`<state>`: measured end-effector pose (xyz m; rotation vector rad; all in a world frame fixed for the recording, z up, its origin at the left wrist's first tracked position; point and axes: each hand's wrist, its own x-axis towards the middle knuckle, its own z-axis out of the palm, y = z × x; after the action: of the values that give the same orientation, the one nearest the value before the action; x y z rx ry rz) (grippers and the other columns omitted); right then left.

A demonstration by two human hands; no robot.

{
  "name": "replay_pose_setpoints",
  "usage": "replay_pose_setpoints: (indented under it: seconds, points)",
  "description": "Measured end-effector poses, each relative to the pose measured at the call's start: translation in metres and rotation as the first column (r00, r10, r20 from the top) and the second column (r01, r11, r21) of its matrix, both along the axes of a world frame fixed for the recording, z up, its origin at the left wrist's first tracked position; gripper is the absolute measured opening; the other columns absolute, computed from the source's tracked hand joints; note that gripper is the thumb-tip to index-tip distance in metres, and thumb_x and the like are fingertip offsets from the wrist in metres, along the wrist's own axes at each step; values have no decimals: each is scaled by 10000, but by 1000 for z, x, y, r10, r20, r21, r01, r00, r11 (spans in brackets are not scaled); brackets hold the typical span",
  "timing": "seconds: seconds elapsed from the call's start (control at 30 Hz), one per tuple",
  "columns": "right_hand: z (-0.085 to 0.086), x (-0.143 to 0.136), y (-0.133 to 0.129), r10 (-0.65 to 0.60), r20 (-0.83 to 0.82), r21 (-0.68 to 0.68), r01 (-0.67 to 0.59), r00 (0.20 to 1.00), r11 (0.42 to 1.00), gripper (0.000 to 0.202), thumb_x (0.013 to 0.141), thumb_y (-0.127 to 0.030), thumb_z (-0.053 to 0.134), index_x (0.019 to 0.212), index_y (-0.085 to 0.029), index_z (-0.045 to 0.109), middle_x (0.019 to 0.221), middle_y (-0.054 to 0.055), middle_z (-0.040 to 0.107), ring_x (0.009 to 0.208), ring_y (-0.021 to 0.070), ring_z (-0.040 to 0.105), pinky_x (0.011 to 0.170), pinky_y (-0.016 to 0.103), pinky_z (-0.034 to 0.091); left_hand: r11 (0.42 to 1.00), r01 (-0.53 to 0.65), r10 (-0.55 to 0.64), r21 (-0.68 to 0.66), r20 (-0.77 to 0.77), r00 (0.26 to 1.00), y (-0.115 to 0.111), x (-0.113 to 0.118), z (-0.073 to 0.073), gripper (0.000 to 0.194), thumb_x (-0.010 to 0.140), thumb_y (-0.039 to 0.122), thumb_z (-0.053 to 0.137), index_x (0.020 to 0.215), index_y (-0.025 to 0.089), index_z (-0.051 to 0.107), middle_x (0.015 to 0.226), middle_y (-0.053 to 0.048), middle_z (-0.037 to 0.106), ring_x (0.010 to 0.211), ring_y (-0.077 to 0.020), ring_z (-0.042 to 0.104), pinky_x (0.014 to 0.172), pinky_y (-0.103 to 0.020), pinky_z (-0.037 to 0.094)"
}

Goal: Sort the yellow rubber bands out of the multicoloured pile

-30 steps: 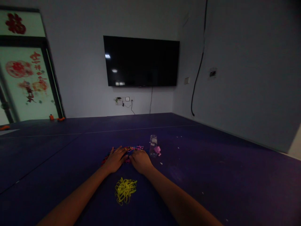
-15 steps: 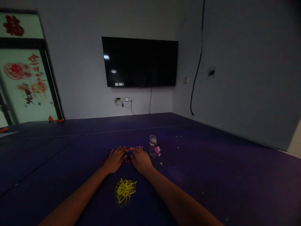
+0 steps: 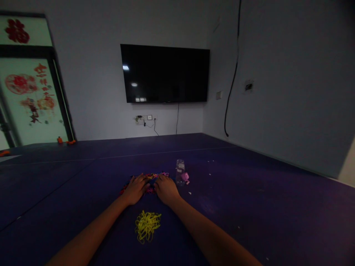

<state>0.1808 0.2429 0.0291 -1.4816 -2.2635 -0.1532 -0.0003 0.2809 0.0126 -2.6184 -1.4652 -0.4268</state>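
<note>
In the head view, the far part of a multicoloured heap of rubber bands [image 3: 152, 176] on the purple floor [image 3: 235, 207] was left exposed beyond the left hand [image 3: 135, 191] and right hand [image 3: 166, 190], by which it was partly covered. The left fingers were held spread, while any grip by the right fingers could not be told. Yellow rubber bands [image 3: 148, 224] were piled nearer the camera, and a clear bottle [image 3: 180, 167] was seen upright beside a pink cap [image 3: 185, 177], right of the right hand.
</note>
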Motion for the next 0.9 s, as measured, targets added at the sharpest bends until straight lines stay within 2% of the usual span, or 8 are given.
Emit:
replay_pose_setpoints:
  seconds: [0.27,0.47,0.9]
  points:
    - [-3,0,3,13,11,-14,-13,1000,1000,341,913,-279,334,994,-147,638,1111,136,597,1038,236,551,906,358,388,1000,-23,23,-16,-7,1000,1,1,0,468,928,445,252,1296,240,455,1368,-92,465,1313,-257,325,1055,-529,206]
    - [-3,1,3,16,19,-8,-16,1000,1000,349,916,-279,325,984,-156,644,1127,127,593,1063,231,538,922,346,378,1000,-16,16,20,3,1000,2,0,-1,449,929,414,265,1275,222,475,1336,-107,495,1294,-254,359,1067,-497,217]
    - [-1,0,2,18,44,3,-18,999,1000,344,913,-275,329,992,-152,640,1125,131,592,1032,237,554,894,353,393,998,-3,0,59,44,999,2,-1,-2,455,934,413,271,1297,202,444,1348,-117,471,1281,-260,370,1061,-507,227]
